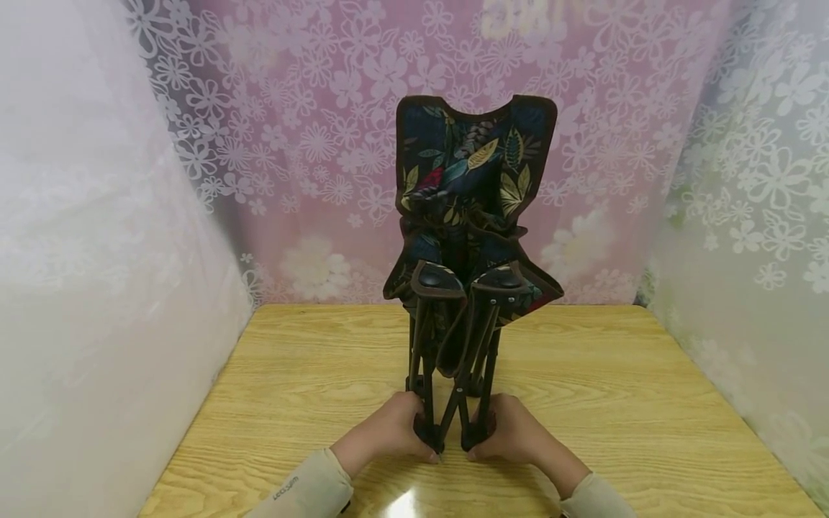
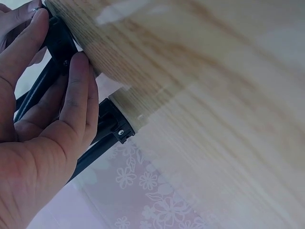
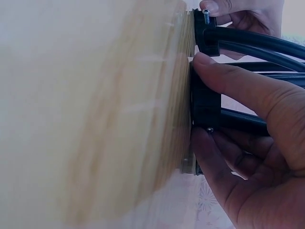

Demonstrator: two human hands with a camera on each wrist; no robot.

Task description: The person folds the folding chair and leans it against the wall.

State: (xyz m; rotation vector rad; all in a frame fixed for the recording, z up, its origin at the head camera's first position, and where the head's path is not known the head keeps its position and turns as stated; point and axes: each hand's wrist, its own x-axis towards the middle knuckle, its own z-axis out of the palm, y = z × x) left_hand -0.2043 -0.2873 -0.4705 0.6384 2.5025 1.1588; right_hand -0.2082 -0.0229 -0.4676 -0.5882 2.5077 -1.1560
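A folding chair (image 1: 476,147), partly folded, stands upright on the table with its dark leaf-print backrest away from me. Its black tube legs cross at the front, and the seat cloth sags between them. Down at the table, my left hand (image 1: 391,429) grips the front left foot. On the other side my right hand (image 1: 516,433) grips the front right foot. In the left wrist view, thumb and fingers pinch a black plastic foot (image 2: 59,40). The right wrist view has thumb and fingers on either side of another foot (image 3: 206,100).
The wood-grain table (image 1: 291,367) lies under the chair. A pink flowered curtain (image 1: 311,144) hangs behind it, with pale sheeting (image 1: 97,252) at the left and a white flowered sheet (image 1: 764,237) at the right. A rear foot (image 2: 114,121) shows beyond my left hand.
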